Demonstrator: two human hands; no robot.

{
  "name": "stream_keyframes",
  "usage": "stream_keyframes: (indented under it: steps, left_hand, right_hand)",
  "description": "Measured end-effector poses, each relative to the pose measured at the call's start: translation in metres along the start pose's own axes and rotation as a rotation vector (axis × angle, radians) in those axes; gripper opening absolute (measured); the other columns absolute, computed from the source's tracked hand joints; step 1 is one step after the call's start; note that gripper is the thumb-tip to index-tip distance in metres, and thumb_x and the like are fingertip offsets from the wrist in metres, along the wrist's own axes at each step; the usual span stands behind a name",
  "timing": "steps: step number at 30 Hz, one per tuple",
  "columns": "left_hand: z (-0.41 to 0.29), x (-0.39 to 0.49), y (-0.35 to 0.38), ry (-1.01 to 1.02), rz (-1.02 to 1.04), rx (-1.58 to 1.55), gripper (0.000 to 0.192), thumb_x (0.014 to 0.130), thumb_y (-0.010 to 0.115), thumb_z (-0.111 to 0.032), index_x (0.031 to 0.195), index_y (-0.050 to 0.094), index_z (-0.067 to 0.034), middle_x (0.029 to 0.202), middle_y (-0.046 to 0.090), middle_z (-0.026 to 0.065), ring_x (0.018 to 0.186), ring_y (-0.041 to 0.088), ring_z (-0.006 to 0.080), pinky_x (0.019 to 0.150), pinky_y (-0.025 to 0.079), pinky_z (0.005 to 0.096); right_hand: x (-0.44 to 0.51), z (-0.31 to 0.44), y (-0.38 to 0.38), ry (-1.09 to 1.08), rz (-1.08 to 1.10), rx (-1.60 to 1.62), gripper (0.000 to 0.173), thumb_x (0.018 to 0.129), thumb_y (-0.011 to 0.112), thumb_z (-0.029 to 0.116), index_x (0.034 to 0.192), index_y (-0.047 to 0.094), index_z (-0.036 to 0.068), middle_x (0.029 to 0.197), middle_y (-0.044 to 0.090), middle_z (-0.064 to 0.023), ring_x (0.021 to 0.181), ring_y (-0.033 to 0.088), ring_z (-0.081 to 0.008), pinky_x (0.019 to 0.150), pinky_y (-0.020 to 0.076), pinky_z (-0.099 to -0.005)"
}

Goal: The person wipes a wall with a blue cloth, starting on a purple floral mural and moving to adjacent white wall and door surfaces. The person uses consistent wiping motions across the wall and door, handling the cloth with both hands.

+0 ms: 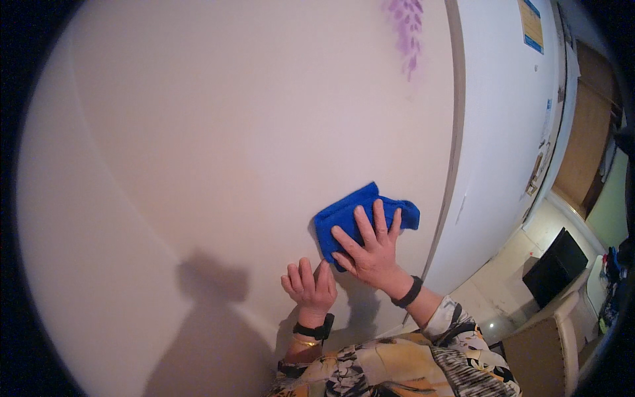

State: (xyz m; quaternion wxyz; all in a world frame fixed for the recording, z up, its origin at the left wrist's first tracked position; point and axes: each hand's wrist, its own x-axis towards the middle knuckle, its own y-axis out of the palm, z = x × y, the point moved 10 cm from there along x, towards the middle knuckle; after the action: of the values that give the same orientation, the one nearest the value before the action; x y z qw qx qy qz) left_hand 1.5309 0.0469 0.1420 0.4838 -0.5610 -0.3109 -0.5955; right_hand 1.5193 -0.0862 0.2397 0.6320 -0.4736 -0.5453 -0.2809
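Note:
A folded blue cloth, which looks like microfibre, lies flat against the pale wall. My right hand presses it to the wall with the fingers spread over it. Just below and left of the cloth is my left hand, its fingers pointing up and slightly bent. Its index fingertip is close to the cloth's lower corner; whether they touch cannot be told. I see nothing held in that hand.
A purple flower pattern marks the wall above. To the right, a grey trim strip borders a white door-like panel. A chair and a black flat object stand on the tiled floor at lower right.

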Motion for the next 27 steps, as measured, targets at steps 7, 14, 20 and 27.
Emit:
stream_keyframes:
  steps: [7, 14, 20, 27]
  left_hand:
    - [-0.002, -0.009, 0.003, 0.031, 0.013, 0.029, 0.029, 0.092, 0.062, -0.02, 0.12, 0.066, -0.017, 0.139, 0.051, 0.019, 0.134, 0.038, 0.0438, 0.108, 0.026, 0.0598]
    - [-0.006, -0.007, 0.003, 0.066, -0.043, -0.055, 0.034, 0.092, 0.059, -0.011, 0.125, 0.063, -0.014, 0.148, 0.045, 0.0224, 0.144, 0.03, 0.0458, 0.119, 0.013, 0.059]
    - [-0.009, -0.01, 0.003, 0.065, -0.042, -0.031, 0.035, 0.091, 0.059, -0.01, 0.126, 0.063, -0.012, 0.148, 0.044, 0.0238, 0.144, 0.029, 0.0458, 0.12, 0.012, 0.059]
    - [-0.01, -0.015, 0.002, 0.068, -0.037, -0.029, 0.033, 0.091, 0.06, -0.011, 0.123, 0.065, -0.013, 0.148, 0.044, 0.0222, 0.143, 0.03, 0.0456, 0.119, 0.013, 0.0587]
  right_hand:
    - [0.062, -0.052, -0.027, 0.024, 0.0, -0.1, 0.056, 0.082, 0.068, 0.051, 0.135, 0.061, 0.032, 0.156, 0.038, -0.0113, 0.146, 0.028, -0.0389, 0.11, 0.0136, -0.0702]
    - [0.018, -0.111, -0.04, 0.205, -0.12, -0.126, 0.06, 0.085, 0.068, 0.051, 0.137, 0.059, 0.023, 0.159, 0.03, -0.0153, 0.146, 0.025, -0.0439, 0.109, 0.0162, -0.0726]
    - [-0.093, -0.114, -0.006, 0.242, -0.025, -0.096, 0.058, 0.09, 0.063, 0.051, 0.134, 0.055, 0.014, 0.158, 0.026, -0.0241, 0.142, 0.024, -0.0541, 0.104, 0.0216, -0.0741]
    - [-0.172, -0.1, 0.012, 0.216, 0.086, -0.043, 0.058, 0.084, 0.074, 0.041, 0.134, 0.055, 0.017, 0.156, 0.028, -0.0235, 0.143, 0.023, -0.0548, 0.104, 0.023, -0.0745]
